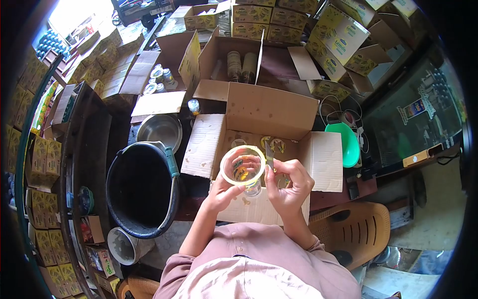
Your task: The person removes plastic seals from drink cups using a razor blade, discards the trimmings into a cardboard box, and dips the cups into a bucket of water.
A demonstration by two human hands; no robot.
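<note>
My left hand [223, 192] is wrapped round a clear plastic cup [242, 167] with a pale yellow rim, its open mouth tilted toward the camera. At the cup's right side, my right hand [290, 185] pinches a thin grey blade [269, 153] that stands upright close to the rim. Whether the blade touches the rim cannot be told. Both hands are above an open cardboard box [271, 112]. Inside the box lie round yellowish pieces [277, 145], partly hidden by the hands and cup.
A black bucket [142, 192] stands left, with a metal bowl [159, 130] behind it. A green bowl [343, 144] is right of the box. Behind stands another open box [211, 67] with stacked cups [234, 65]. A tan chair [368, 230] is at lower right.
</note>
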